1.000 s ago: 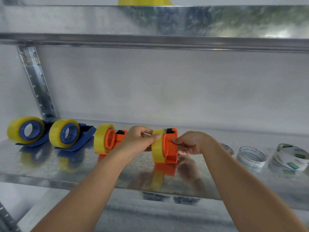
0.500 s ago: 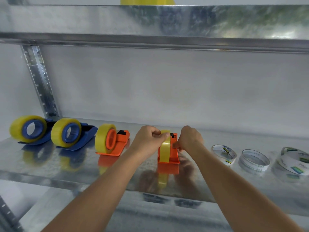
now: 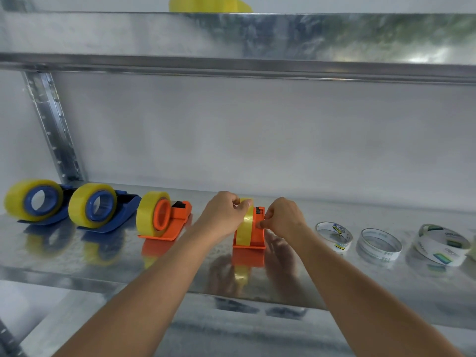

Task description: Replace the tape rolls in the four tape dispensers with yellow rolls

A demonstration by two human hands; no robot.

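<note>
A galvanized metal shelving unit fills the view. Its middle shelf (image 3: 77, 261) is a shiny, mottled sheet that mirrors whatever stands on it. Above, the front lip of an upper shelf (image 3: 257, 34) runs across the frame, its face catching dark greenish reflections and a bright glare spot toward the right. A perforated steel upright (image 3: 52, 130) leans at the left, meeting the middle shelf at its back corner. Behind the shelves stands a plain, pale grey wall (image 3: 257, 137), evenly and softly lit. Below the middle shelf, part of 1 lower shelf (image 3: 231, 338) shows, blurred.
</note>
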